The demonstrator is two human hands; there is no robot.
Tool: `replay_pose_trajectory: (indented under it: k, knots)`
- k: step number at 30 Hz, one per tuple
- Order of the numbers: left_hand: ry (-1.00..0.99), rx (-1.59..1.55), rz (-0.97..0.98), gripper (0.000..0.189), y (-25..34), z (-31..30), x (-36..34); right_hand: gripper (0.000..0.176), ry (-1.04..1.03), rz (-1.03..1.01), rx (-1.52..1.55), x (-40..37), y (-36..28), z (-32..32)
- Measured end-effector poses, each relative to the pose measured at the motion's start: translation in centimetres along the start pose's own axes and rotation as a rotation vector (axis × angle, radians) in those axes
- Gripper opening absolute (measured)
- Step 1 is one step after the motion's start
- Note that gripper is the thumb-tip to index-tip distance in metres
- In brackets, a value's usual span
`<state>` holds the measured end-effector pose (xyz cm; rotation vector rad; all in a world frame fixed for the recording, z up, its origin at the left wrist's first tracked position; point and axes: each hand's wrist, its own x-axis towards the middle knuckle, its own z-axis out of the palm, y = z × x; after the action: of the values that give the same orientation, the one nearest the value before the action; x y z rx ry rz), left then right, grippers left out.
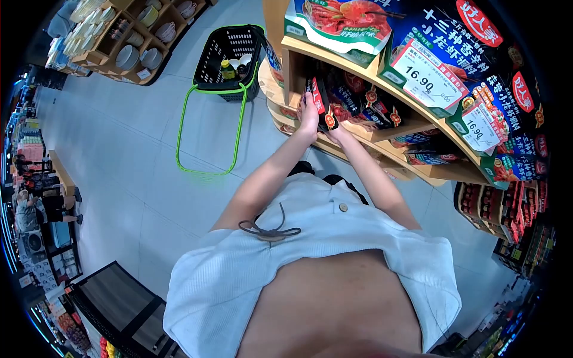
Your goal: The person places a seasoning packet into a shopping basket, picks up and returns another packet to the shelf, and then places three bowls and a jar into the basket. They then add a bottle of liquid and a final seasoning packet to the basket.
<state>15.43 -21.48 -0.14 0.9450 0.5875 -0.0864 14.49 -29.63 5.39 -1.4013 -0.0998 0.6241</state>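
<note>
A dark seasoning packet (319,98) with a red label is held in front of the wooden shelf. My left hand (308,117) grips its near side, thumb lying along the pack. At the lower end, my right hand (338,135) holds the same packet, its fingers partly hidden. More dark and red packets (376,113) fill the shelf compartment just beyond and to the right of my hands.
A black shopping basket (224,51) with a green handle (239,137) stands on the floor to the left, bottles inside. Price cards (427,77) line the shelf edge (358,70). Dish shelves (134,42) are at upper left, a black mesh chair (122,295) at lower left.
</note>
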Motion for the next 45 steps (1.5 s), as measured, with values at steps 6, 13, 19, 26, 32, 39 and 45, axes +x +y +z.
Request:
replay_pose_trajectory:
  k: [6, 13, 19, 26, 32, 39, 45]
  knots:
    - [-0.076, -0.256, 0.047, 0.056, -0.1, 0.8, -9.8, 0.073, -0.021, -0.204, -0.299, -4.5, 3.2, 0.8]
    - [-0.162, -0.364, 0.085, 0.063, -2.4, 1.2, -20.0, 0.074, 0.151, -0.200, -0.466, -14.4, 1.1, 3.6]
    - [-0.274, -0.487, 0.227, 0.064, -3.7, 2.8, -28.6, 0.070, 0.172, -0.287, -0.575, -23.7, -1.9, 4.7]
    - [-0.174, -0.416, 0.349, 0.062, -2.6, 1.8, -36.0, 0.069, 0.025, -0.486, -0.475, -28.7, -2.3, 7.6]
    - [-0.166, -0.526, 0.471, 0.055, -0.2, -3.7, -40.3, 0.073, -0.091, -0.578, -0.565, -31.5, -3.1, 14.5]
    - [-0.133, -0.423, 0.630, 0.055, 5.5, -15.7, -48.5, 0.077, -0.219, -0.876, -0.895, -34.7, -3.3, 26.1]
    - [-0.166, -0.310, 0.746, 0.059, 11.6, -27.0, -55.6, 0.063, -0.446, -1.212, -1.177, -34.3, -7.9, 34.3]
